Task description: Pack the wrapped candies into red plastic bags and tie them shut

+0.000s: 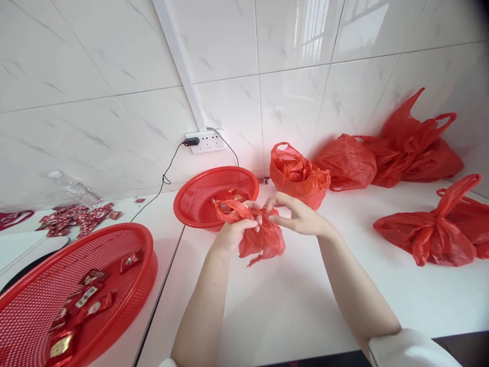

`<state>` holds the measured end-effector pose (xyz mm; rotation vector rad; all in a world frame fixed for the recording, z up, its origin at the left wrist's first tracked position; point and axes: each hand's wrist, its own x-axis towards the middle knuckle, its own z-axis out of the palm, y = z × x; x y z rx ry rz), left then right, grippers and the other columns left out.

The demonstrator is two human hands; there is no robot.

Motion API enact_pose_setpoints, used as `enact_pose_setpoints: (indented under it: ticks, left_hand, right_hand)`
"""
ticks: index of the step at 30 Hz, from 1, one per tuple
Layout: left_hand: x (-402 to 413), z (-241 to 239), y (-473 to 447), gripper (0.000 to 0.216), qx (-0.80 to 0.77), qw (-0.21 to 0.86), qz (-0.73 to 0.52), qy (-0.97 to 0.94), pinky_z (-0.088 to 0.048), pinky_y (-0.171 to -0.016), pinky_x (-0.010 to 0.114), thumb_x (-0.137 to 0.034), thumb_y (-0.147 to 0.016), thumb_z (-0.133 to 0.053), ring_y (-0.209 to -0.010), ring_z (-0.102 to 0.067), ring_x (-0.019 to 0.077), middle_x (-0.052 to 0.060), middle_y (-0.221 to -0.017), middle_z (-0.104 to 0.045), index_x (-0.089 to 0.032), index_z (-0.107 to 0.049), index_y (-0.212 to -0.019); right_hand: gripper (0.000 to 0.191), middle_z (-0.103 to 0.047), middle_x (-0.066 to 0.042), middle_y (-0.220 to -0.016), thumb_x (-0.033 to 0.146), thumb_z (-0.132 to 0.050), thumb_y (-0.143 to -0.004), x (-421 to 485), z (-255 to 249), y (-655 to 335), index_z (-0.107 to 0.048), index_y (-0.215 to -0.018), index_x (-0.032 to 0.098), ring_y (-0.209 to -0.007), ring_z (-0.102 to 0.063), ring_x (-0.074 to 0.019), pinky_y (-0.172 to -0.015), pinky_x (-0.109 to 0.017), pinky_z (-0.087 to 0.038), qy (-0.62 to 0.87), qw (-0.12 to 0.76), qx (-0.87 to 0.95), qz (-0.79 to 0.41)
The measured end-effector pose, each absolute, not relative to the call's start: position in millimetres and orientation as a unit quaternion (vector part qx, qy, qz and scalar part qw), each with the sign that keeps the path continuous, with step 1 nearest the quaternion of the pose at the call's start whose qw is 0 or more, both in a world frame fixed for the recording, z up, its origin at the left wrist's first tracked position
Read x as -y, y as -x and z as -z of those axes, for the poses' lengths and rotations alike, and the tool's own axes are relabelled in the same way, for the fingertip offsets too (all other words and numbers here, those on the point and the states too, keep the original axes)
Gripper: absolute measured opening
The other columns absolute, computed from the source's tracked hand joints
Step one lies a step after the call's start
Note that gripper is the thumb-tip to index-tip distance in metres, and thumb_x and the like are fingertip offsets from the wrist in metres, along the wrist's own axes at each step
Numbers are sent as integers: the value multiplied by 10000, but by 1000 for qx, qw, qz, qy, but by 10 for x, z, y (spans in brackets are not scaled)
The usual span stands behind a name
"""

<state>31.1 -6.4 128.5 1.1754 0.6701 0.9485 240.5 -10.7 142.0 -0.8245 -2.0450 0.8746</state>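
A small crumpled red plastic bag (263, 239) hangs just above the white table (290, 300), held between both hands. My left hand (234, 232) is closed around the bag's upper left part. My right hand (296, 214) pinches the bag's top edge from the right, fingers curled. Right behind the bag stands a small red mesh basket (198, 196) with a few red wrapped sweets inside.
A large red mesh basket (126, 239) with several red sweet packets sits at the near left. An open red bag (298, 176) and several tied red bags (428, 232) stand along the tiled wall and right side. Loose red packets (76, 218) lie far left. A cable runs from the wall socket (204, 141).
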Motion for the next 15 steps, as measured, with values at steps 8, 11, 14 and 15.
enact_pose_setpoints:
  ticks: [8, 11, 14, 15]
  left_hand:
    - [134, -1356, -296, 241, -261, 676, -333, -603, -446, -727, 295, -150, -705, -668, -741, -576, 165, 15, -742, -610, -201, -577, -923]
    - [147, -1398, -246, 189, -263, 653, -322, -633, -461, -776, 310, -183, -735, -693, -816, -592, 172, 35, -843, -629, -202, -594, -895]
    - [145, -1407, -200, 138, -304, 589, -314, -680, -474, -748, 301, -213, -755, -696, -831, -598, 178, 41, -875, -624, -200, -610, -862]
    - [139, -1396, -195, 119, -326, 557, -318, -695, -477, -713, 296, -225, -764, -688, -806, -600, 181, 39, -858, -624, -203, -612, -852]
  right_hand:
    - [683, -648, -36, -1018, 50, -546, -750, 18, -1252, -2274, -412, -1393, 238, -1048, -600, -186, -909, -373, -475, 227, 357, 764, -487]
    - [634, -652, -17, -902, 64, -548, -756, -26, -1218, -2264, -468, -1366, 219, -941, -622, -169, -903, -366, -469, 258, 386, 742, -484]
    - [571, -643, -16, -871, 94, -556, -784, -36, -1222, -2284, -505, -1343, 202, -888, -622, -163, -862, -345, -478, 258, 382, 738, -494]
    - [563, -641, -21, -888, 107, -565, -793, -30, -1229, -2291, -504, -1344, 202, -885, -618, -163, -837, -333, -483, 250, 370, 739, -504]
